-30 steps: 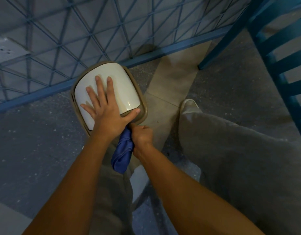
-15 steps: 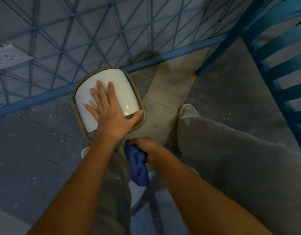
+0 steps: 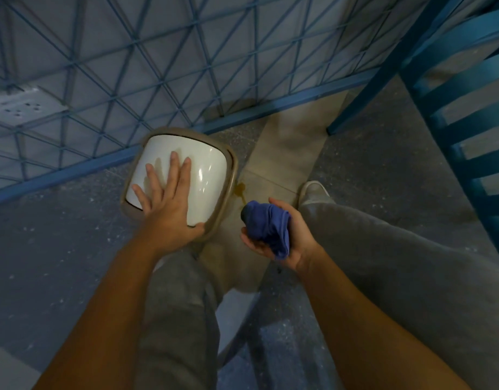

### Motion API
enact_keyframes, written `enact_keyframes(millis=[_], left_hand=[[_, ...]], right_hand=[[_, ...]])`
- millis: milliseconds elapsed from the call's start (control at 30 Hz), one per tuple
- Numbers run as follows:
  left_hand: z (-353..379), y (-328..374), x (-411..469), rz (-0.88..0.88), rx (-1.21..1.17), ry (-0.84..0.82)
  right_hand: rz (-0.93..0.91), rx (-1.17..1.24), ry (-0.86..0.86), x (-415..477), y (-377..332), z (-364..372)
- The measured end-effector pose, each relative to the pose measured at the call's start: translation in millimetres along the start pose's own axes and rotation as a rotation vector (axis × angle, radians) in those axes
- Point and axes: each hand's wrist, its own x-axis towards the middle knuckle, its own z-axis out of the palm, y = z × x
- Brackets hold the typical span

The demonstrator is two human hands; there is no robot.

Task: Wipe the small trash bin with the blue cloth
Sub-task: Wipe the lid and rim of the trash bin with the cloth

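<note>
The small trash bin has a glossy white lid inside a beige rim and stands on the floor by the blue wall. My left hand lies flat on the lid, fingers spread, thumb hooked over the near rim. To the right of the bin, clear of it, my right hand is turned palm up and closed around the bunched blue cloth. The bin's sides are hidden below the lid.
A blue lattice wall with a blue baseboard runs behind the bin. A blue slatted chair stands at the right. My grey trouser legs and a shoe are below. A brownish stain marks the beige floor strip.
My right hand has pulled the blue cloth away from under the bin's near edge, moved right and turned palm up with the cloth bunched. My left hand stays flat on the lid.
</note>
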Motion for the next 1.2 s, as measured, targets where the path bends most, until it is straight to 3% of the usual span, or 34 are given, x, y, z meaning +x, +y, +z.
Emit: enact_keyframes(millis=[100, 200, 300, 433, 500, 600, 667, 800, 900, 1200], left_hand=[[0.5, -6.1, -6.2, -0.02, -0.015, -0.035], [-2.4, -16.0, -10.1, -0.042, -0.036, -0.019], [-10.0, -25.3, -13.5, -0.054, -0.077, 0.005], [-12.0, -19.6, -7.8, -0.03, -0.149, 0.113], [-9.1, -12.2, -0.2, -0.037, -0.13, 0.181], [-2.6, -4.1, 10.2, -0.076, -0.079, 0.197], [1.7, -0.8, 13.8, -0.093, -0.029, 0.17], [7.0, -2.6, 16.1, -0.105, 0.047, 0.156], [9.2, -4.9, 16.8, -0.103, 0.06, 0.165], [10.4, -0.2, 17.6, -0.131, 0.056, 0.198]], right_hand=[[-0.085, 0.053, 0.098, 6.9, 2.2, 6.6], [-0.152, -0.092, 0.065, 10.2, 0.1, 3.3], [-0.255, -0.211, 0.186, 17.9, 1.5, 1.6], [-0.59, -0.839, 0.4, 24.7, 7.4, 18.5], [-0.698, -1.108, 0.375, 25.9, 5.6, 33.3], [-0.811, -1.267, 0.302, 30.2, -8.7, 59.4], [-0.818, -1.414, 0.278, 39.1, -17.5, 72.2], [-0.663, -1.689, 0.305, 54.0, -17.5, 66.9], [-0.679, -1.706, 0.323, 58.5, -15.1, 63.6], [-0.683, -1.407, 0.313, 49.2, 14.2, 56.7]])
